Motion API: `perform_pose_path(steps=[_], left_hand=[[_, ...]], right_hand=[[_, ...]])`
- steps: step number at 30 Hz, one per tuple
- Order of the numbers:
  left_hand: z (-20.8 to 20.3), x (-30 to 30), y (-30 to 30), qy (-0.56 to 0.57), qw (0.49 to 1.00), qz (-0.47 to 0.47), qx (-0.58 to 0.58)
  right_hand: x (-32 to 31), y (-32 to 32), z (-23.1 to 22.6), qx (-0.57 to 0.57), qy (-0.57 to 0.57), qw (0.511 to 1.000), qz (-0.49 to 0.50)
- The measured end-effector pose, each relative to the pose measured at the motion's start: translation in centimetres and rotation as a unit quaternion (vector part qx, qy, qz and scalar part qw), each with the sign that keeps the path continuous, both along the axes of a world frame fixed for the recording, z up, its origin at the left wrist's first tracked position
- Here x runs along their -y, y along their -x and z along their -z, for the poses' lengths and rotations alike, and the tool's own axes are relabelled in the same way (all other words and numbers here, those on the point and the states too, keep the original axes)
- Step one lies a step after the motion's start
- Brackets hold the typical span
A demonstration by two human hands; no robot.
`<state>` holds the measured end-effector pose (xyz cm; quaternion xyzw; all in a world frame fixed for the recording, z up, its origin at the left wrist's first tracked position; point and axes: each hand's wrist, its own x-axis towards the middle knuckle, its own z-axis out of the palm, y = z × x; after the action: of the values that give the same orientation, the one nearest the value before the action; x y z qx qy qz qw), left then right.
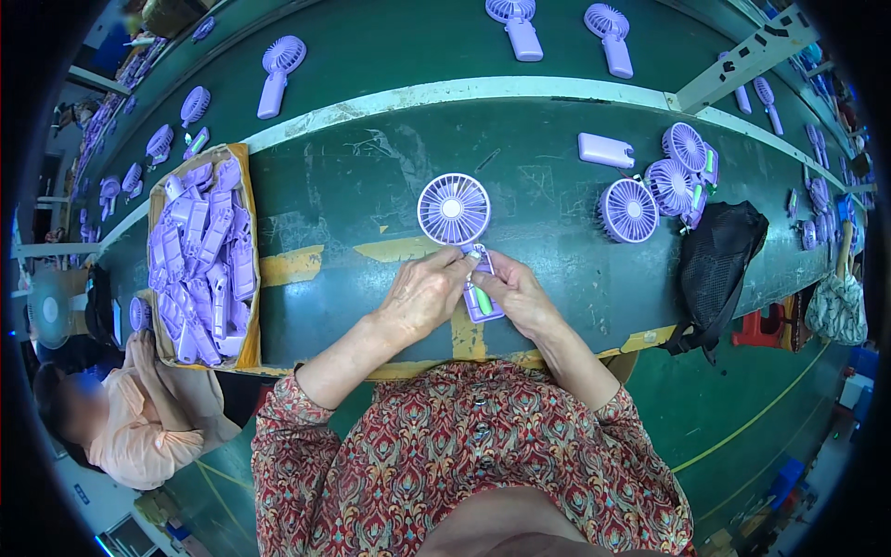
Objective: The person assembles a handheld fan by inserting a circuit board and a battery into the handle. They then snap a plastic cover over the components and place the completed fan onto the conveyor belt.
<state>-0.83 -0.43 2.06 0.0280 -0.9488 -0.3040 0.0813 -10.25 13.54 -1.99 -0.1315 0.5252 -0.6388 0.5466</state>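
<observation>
A purple handheld fan (454,209) lies on the green table in front of me, its round grille pointing away. Its handle is uncovered, showing a green battery (484,300) inside the purple shell. My left hand (426,290) is closed at the neck of the fan, fingertips pinched over the top of the handle. From the other side, my right hand (516,291) grips the handle's edge with thumb and fingers. Small parts between my fingertips are too hidden to make out.
A cardboard box (252,306) full of purple handle shells stands at the left. Several fans (629,210) and a loose purple cover (606,149) lie at the right, beside a black mesh bag (723,263). Beyond the white rail (445,90), more fans lie on a green surface. A person (148,418) sits at far left.
</observation>
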Motion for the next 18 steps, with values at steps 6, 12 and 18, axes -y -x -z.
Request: perform_pose_path(steps=[6,12,18], left_hand=[[0.2,0.0,0.7,0.007,0.999,-0.032,0.002],[0.3,-0.1,1.6,0.003,1.0,-0.01,-0.025],[0.0,0.5,2.3,0.019,0.999,0.015,0.043]], right_hand=[[0.1,-0.2,0.2,-0.012,0.003,1.0,0.007],[0.0,-0.3,0.8,0.004,0.004,1.0,0.014],[0.5,-0.6,0.3,-0.057,-0.014,0.998,0.034]])
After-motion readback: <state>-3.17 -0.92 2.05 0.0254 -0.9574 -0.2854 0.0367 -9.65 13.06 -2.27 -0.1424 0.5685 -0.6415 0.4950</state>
